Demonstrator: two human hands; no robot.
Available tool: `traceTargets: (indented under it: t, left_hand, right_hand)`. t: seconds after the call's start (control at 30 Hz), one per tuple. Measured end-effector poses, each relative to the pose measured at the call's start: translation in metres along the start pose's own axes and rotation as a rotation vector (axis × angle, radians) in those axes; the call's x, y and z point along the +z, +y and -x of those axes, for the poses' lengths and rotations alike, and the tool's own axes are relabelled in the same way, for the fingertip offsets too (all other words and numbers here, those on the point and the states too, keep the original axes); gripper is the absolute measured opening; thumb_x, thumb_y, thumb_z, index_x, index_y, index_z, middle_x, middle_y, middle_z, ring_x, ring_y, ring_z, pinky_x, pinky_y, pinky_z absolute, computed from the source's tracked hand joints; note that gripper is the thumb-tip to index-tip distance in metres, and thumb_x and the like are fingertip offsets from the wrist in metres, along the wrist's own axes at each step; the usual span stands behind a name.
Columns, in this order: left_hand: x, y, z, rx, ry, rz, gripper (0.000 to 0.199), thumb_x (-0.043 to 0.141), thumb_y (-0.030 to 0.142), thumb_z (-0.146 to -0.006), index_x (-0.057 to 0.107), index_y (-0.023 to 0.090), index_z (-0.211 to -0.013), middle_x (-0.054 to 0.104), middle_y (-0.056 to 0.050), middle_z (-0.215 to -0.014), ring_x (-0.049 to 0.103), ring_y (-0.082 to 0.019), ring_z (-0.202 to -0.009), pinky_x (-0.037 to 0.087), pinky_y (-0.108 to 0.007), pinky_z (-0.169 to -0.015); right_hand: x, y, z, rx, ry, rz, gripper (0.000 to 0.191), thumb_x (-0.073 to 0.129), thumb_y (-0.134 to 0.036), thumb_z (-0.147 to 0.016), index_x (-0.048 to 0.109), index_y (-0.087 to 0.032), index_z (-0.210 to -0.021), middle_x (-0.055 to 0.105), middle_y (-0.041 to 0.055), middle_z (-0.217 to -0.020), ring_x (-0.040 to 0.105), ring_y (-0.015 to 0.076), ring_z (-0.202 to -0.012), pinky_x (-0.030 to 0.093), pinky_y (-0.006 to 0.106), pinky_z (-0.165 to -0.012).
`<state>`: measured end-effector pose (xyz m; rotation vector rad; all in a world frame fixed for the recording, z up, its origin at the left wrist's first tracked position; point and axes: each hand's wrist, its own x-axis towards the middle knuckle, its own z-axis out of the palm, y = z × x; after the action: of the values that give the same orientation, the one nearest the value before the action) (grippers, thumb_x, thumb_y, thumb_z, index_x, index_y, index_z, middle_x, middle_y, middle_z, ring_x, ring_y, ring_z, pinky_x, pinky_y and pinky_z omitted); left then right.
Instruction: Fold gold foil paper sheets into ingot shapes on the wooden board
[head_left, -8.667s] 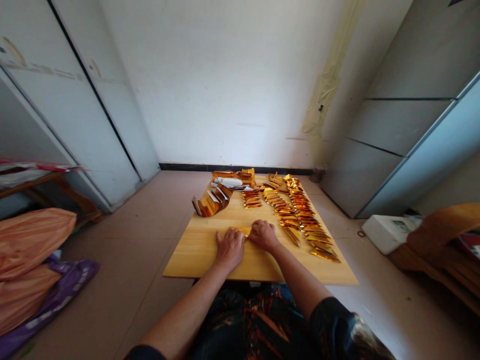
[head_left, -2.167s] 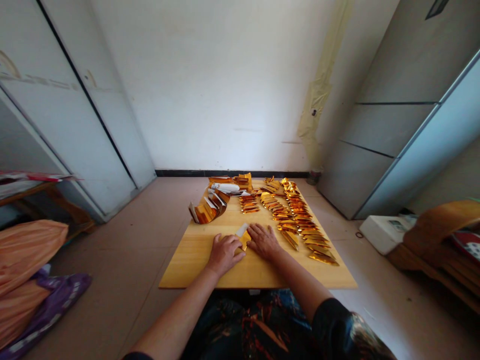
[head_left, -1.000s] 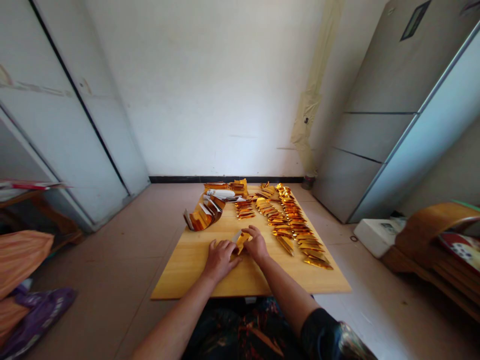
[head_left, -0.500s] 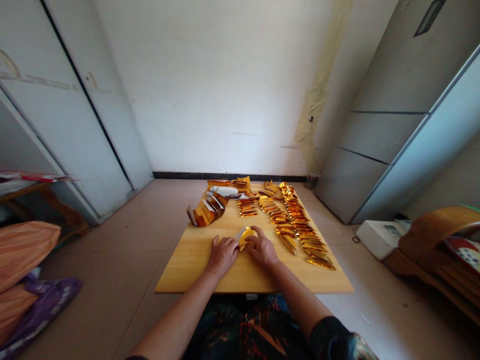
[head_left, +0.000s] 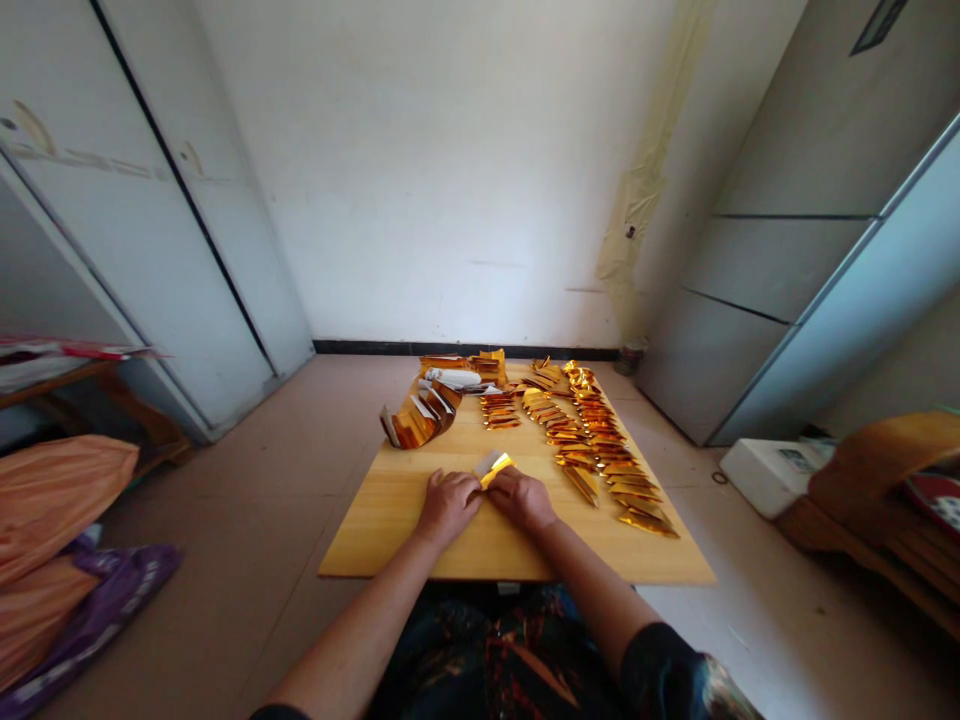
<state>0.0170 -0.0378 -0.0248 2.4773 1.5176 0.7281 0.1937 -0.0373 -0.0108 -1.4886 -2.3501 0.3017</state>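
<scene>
Both the left grip and right grip pinch one foil sheet. Folded foils lie farther right on the bench.

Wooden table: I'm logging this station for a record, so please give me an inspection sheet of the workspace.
Surface: table, flat, pale wood.
Job's things: gold-and-white sheet near the table's middle; folded pieces, gold, in rows, mostly to the right; curled gold stack at the left edge.
Clutter: white item behind the stack, type unclear.
Hands: left hand and right hand both at the sheet, fingers bent; exact grip hidden.
Cables: nothing seen.
Surroundings: wall ahead; cupboard and orange bag to the left; fridge and white box to the right.
</scene>
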Motion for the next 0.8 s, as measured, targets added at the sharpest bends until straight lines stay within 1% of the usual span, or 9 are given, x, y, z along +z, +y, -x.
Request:
traceTargets:
  t: [0.1, 0.23, 0.37, 0.5, 0.6, 0.8]
  left_hand:
    - [-0.001, -0.006, -0.001, 0.023, -0.004, 0.054, 0.021, 0.056, 0.012, -0.075, 0.064, 0.024, -0.091, 0.07, -0.002, -0.102, 0.062, -0.018, -0.098, 0.039, -0.036, -0.092]
    - [-0.002, -0.013, -0.001, 0.057, 0.001, 0.099, 0.025, 0.052, 0.008, -0.075, 0.066, 0.024, -0.088, 0.071, 0.0, -0.098, 0.064, -0.017, -0.092, 0.043, -0.034, -0.089]
    - [-0.003, -0.017, -0.002, 0.068, -0.002, 0.152, 0.024, 0.05, 0.009, -0.076, 0.067, 0.023, -0.082, 0.072, -0.001, -0.097, 0.065, -0.017, -0.091, 0.047, -0.031, -0.087]
    - [-0.004, -0.02, -0.005, 0.065, -0.023, 0.164, 0.024, 0.048, 0.009, -0.076, 0.067, 0.023, -0.08, 0.072, 0.0, -0.093, 0.065, -0.015, -0.089, 0.05, -0.027, -0.084]
    - [-0.004, -0.024, -0.006, 0.107, -0.023, 0.158, 0.024, 0.048, 0.006, -0.074, 0.066, 0.022, -0.076, 0.072, -0.001, -0.091, 0.066, -0.015, -0.088, 0.05, -0.027, -0.083]
    - [0.0, -0.028, -0.004, 0.181, 0.025, 0.178, 0.024, 0.047, 0.002, -0.071, 0.063, 0.02, -0.072, 0.072, -0.002, -0.09, 0.066, -0.015, -0.088, 0.051, -0.027, -0.084]
  right_hand:
    - [-0.004, -0.003, -0.003, 0.067, -0.014, -0.026, 0.024, 0.046, -0.033, -0.091, 0.068, -0.029, -0.098, 0.065, -0.0005, -0.101, 0.061, 0.0132, -0.089, 0.044, 0.019, -0.074]
    - [-0.006, -0.008, -0.006, 0.137, -0.035, 0.002, 0.026, 0.044, -0.037, -0.092, 0.069, -0.028, -0.094, 0.065, 0.0004, -0.1, 0.062, 0.0138, -0.087, 0.043, 0.019, -0.071]
    - [-0.006, -0.009, -0.006, 0.139, -0.045, 0.019, 0.028, 0.042, -0.036, -0.093, 0.068, -0.028, -0.095, 0.065, 0.001, -0.101, 0.061, 0.0134, -0.088, 0.042, 0.019, -0.069]
    - [-0.006, -0.008, -0.009, 0.13, -0.085, 0.069, 0.03, 0.038, -0.039, -0.095, 0.065, -0.028, -0.099, 0.064, 0.0016, -0.102, 0.061, 0.0136, -0.087, 0.041, 0.02, -0.068]
    - [-0.006, -0.01, -0.013, 0.153, -0.11, 0.118, 0.032, 0.034, -0.04, -0.096, 0.063, -0.027, -0.1, 0.063, 0.0031, -0.105, 0.062, 0.0141, -0.085, 0.042, 0.022, -0.067]
    - [-0.001, -0.013, -0.023, 0.183, -0.139, 0.247, 0.032, 0.031, -0.039, -0.096, 0.059, -0.024, -0.102, 0.063, 0.0067, -0.108, 0.065, 0.0159, -0.082, 0.044, 0.023, -0.064]
